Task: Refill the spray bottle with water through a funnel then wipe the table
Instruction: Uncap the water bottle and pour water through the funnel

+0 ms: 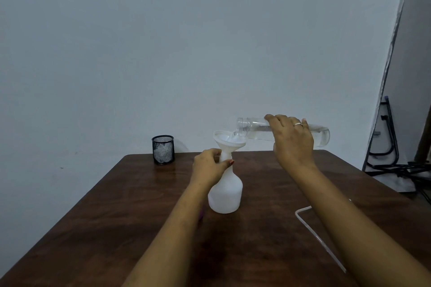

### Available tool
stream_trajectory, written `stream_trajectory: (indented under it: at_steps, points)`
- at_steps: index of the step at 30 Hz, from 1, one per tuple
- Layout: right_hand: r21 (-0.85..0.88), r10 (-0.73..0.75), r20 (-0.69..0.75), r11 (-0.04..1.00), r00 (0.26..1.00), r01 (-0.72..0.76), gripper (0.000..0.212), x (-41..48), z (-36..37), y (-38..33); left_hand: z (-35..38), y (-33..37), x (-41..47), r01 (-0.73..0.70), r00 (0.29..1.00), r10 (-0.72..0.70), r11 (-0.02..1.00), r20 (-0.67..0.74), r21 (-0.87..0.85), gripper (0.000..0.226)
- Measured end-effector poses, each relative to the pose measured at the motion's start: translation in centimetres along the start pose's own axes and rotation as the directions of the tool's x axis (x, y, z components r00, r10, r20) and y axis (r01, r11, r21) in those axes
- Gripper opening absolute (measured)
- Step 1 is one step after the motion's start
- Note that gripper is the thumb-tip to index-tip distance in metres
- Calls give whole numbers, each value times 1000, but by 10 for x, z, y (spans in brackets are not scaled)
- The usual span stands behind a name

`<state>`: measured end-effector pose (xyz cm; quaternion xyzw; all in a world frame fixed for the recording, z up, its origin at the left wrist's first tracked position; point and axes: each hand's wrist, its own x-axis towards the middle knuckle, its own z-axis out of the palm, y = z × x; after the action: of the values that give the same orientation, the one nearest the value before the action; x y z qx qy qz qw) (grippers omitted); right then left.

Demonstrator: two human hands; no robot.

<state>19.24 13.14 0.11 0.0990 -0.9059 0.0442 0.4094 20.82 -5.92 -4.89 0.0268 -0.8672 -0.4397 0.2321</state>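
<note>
On a dark wooden table (140,216), near its middle, a white plastic spray bottle (225,196) is standing upright with its spray head off. A white funnel (229,141) is sitting in its neck and leaning a little to the left. We are looking down along our two bare forearms. Our left hand (208,168) is gripping the join where the funnel's stem meets the bottle's neck, fingers and thumb curled closely round it. Our right hand (292,142) is holding a clear bottle (321,135) tipped nearly level above the table, its open mouth just over the funnel's bowl. The fingers are wrapping over the top of it and the thumb is reaching underneath; a ring (298,124) is showing on one finger. Water (235,134) is running from the mouth into the funnel, and more is lying along the lower side of the clear bottle. At the table's far left edge a black mesh cup (163,149) is standing, with something pale inside. On the right of the table a thin pale tube (312,228) is lying bent, partly hidden by our right forearm. A plain bluish wall (163,42) is filling the background, and a folded black metal stand (387,137) is leaning at the far right.
</note>
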Motion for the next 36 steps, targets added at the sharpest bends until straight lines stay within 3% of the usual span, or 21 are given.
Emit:
stream_trajectory:
  at_steps: [20,36]
  points:
    - [29,12,-33,1000,999,-12,60,-5,-2,-5,-1,2,-2,7,1000,-7,1000,1,2,50]
    - [15,-15,-156,1000,988,18,62,-6,2,-8,3,-4,2,7,1000,-7,1000,-10,-3,51]
